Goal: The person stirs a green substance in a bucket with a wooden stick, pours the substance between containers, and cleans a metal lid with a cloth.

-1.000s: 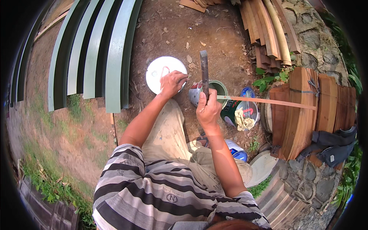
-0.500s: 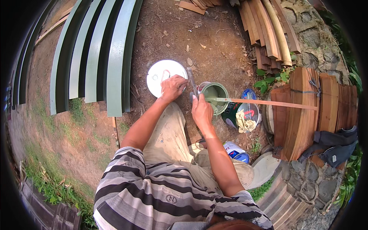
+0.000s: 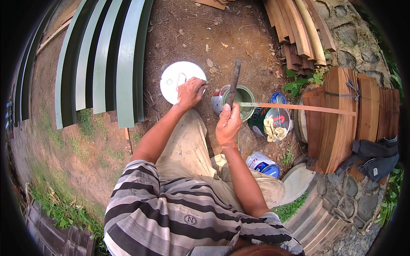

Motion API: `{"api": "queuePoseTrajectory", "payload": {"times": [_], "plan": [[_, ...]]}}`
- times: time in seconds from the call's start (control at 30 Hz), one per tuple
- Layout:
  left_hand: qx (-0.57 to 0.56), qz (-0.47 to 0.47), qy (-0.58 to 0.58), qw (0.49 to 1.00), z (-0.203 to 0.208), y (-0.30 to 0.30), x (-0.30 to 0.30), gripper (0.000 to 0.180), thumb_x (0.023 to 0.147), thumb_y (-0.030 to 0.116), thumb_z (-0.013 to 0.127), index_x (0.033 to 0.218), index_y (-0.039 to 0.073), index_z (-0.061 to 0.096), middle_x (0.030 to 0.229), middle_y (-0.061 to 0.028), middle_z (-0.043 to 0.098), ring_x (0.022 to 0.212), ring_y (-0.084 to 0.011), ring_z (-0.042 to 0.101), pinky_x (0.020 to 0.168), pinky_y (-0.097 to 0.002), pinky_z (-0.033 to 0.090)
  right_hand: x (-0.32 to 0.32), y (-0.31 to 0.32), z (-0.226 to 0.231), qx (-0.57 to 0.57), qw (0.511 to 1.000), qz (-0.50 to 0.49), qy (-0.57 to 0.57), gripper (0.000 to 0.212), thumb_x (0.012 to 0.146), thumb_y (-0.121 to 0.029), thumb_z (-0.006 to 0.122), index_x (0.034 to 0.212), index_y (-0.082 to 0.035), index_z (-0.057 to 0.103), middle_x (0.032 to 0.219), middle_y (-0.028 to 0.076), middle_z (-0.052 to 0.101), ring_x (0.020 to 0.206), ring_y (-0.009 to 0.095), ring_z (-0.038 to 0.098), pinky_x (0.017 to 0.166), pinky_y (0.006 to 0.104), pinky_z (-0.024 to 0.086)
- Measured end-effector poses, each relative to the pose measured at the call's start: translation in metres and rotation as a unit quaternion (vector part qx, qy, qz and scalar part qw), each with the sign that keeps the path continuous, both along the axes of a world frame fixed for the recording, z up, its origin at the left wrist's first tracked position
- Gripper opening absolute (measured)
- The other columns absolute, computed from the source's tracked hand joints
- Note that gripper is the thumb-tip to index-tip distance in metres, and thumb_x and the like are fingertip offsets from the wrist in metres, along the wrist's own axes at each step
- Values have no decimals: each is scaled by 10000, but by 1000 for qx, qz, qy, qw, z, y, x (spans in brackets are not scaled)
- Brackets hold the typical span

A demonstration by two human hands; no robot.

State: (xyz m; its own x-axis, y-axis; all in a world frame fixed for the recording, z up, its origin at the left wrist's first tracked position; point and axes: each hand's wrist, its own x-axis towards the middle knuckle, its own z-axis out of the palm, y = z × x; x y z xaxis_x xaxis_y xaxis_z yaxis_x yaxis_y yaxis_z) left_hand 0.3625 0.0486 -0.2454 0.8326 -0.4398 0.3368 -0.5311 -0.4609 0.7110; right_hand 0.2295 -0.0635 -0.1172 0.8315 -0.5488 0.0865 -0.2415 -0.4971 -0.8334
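A white round lid or bucket top (image 3: 170, 92) lies in front of me. My left hand (image 3: 190, 92) rests over its right side, fingers curled; what they hold, if anything, is hidden. My right hand (image 3: 227, 124) is closed around the lower end of a narrow, dark flat bar (image 3: 235, 79) that points away from me. Just beyond that hand is an open paint can (image 3: 247, 94), coated inside with grey-green paint. The bar crosses in front of its rim. Across the can's mouth lies a long thin wooden strip (image 3: 299, 107), its left end smeared with paint.
Right of the can, a dark green can (image 3: 258, 121) sits by a clear container with a crumpled yellowish cloth (image 3: 274, 129). A blue-and-white can (image 3: 262, 165) lies near my knee. Green-painted boards (image 3: 128, 64) line the left; bundled wood strips (image 3: 337, 123) stand at right.
My right hand has swung the bar from leaning left toward the lid to pointing away beside the can. My left hand stays at the lid's right side, apart from the bar.
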Motion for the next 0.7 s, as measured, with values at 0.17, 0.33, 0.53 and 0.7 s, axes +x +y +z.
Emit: {"api": "queuePoseTrajectory", "payload": {"times": [0.17, 0.33, 0.53, 0.7], "plan": [[4, -67, -13, 998, 3, 4, 1, 115, 903, 133, 732, 987, 63, 695, 942, -87, 722, 943, -282, 710, 776, -414, 560, 0, 6, -8, -18, 999, -4, 33, 290, 1116, -276, 518, 1020, -10, 581, 767, 195, 621, 685, 408, 601, 664, 468, 477], [-65, 29, 54, 996, 0, -5, 2, 127, 920, 143, 757, 975, 48, 694, 938, -104, 718, 896, -297, 703, 757, -391, 537, -4, 1, -28, -35, 997, 14, 71, 288, 1108, -271, 525, 1045, 2, 594, 785, 241, 634, 748, 466, 620, 700, 519, 470], [-55, 61, 93, 992, -6, -4, 4, 127, 938, 160, 761, 1026, 68, 767, 908, -105, 747, 813, -271, 702, 743, -392, 536, -14, 2, -41, -45, 992, 20, 113, 303, 1101, -286, 534, 1077, 9, 597, 815, 281, 654, 819, 524, 640, 724, 569, 466], [-86, 68, 101, 989, -16, -5, 4, 185, 944, 248, 770, 1022, 81, 752, 923, -120, 752, 833, -318, 726, 737, -419, 551, -15, 3, -42, -16, 992, 22, 119, 305, 1099, -288, 537, 1077, 11, 598, 840, 289, 659, 829, 529, 638, 728, 566, 469]]}}
